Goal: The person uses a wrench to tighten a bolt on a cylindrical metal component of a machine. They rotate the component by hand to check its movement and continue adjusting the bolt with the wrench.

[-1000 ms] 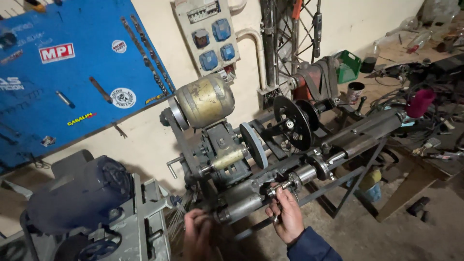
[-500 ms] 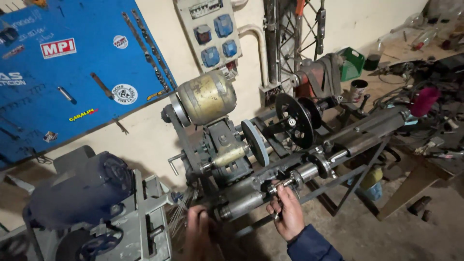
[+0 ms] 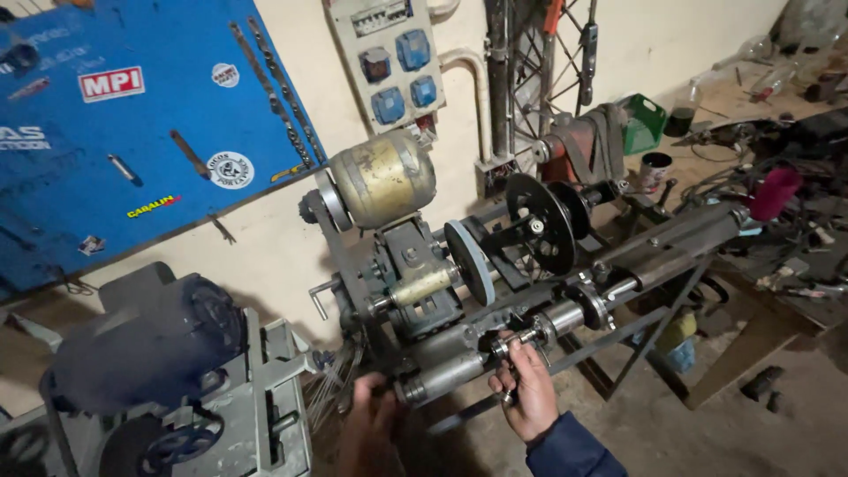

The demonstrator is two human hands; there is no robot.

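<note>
the dark motor sits at the near left and the brass-coloured motor stands above the machine's middle. the left hand is low at the near edge, fingers up against the left end of the grey shaft; whether it clasps it i cannot tell. the right hand is just to its right, palm inward, wrist bent up, fingers pinched on the small knob at the shaft's front. judged from this, steady the shaft end with the left and turn the knob in small, even moves, keeping sleeve and fingers well apart from the grinding wheel and black pulley behind.
</note>
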